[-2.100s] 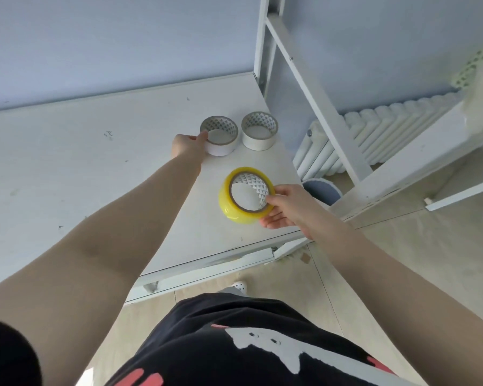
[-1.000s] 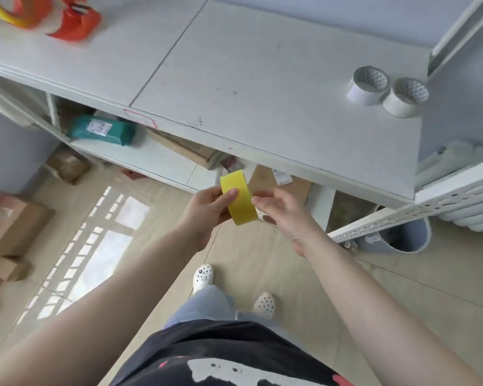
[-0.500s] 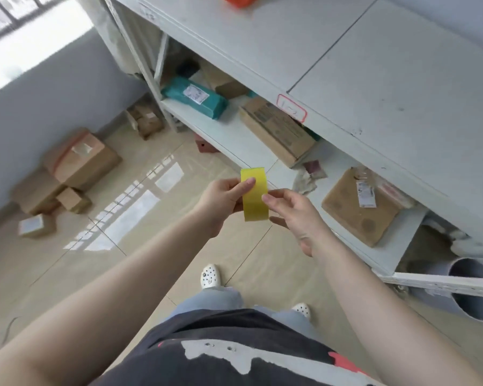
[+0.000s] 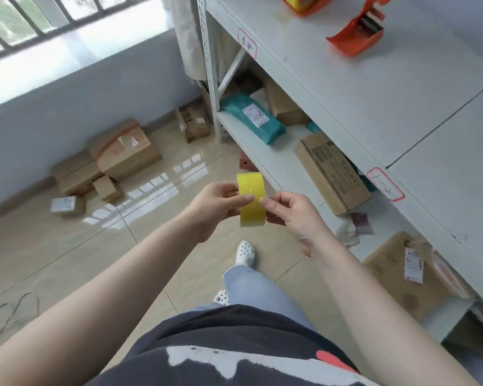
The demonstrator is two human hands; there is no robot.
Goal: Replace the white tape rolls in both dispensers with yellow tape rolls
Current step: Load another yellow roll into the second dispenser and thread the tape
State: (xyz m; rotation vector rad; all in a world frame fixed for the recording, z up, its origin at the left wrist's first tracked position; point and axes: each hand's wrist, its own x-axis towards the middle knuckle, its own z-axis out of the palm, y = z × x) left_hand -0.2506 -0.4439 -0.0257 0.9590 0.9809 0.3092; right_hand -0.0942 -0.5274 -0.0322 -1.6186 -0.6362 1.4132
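Observation:
I hold a yellow tape roll (image 4: 251,200) edge-on in front of me, above the floor. My left hand (image 4: 218,203) grips its left side with the thumb on the outer face. My right hand (image 4: 290,211) holds its right side, fingertip touching the tape surface. An orange tape dispenser (image 4: 356,30) with no roll visible in it lies on the white shelf top (image 4: 402,93) at upper right. A second orange dispenser (image 4: 304,4) with yellow in it is cut off by the top edge. The white rolls are out of view.
The white shelf's lower level (image 4: 265,160) holds a teal parcel (image 4: 251,118) and brown boxes (image 4: 332,174). Cardboard boxes (image 4: 117,157) lie on the tiled floor by the blue wall. My feet in white clogs (image 4: 244,253) stand below the hands.
My view has swung left along the shelf, away from the two white rolls; the orange dispensers have come into sight. Both hands still hold the yellow roll, carried along.

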